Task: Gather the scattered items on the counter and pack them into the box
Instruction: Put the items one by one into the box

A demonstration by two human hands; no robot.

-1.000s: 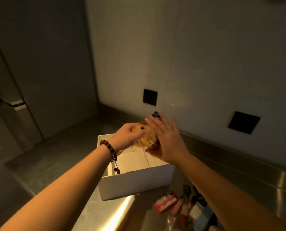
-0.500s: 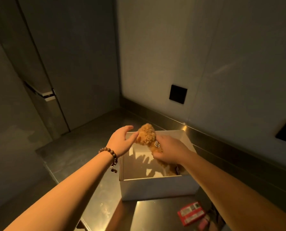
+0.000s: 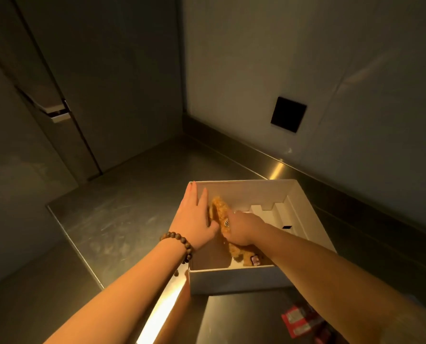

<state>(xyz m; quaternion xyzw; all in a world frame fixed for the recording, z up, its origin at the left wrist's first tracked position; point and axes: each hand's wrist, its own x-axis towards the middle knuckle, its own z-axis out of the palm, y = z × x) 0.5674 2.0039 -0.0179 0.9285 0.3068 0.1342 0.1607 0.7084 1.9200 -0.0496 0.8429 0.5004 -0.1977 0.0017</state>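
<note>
left hand (image 3: 194,220): flat, fingers straight, pressed against toy
right hand (image 3: 241,228): toy (image 3: 220,211) grasped inside box (image 3: 236,279)
packet (image 3: 297,321): lain at box's 5 o'clock

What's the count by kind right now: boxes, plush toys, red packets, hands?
Boxes: 1, white box
Plush toys: 1, tan plush toy, inside the box
Red packets: 1, red packet on the counter, partly cut off
Hands: 2, left hand, right hand
Total: 5
</note>
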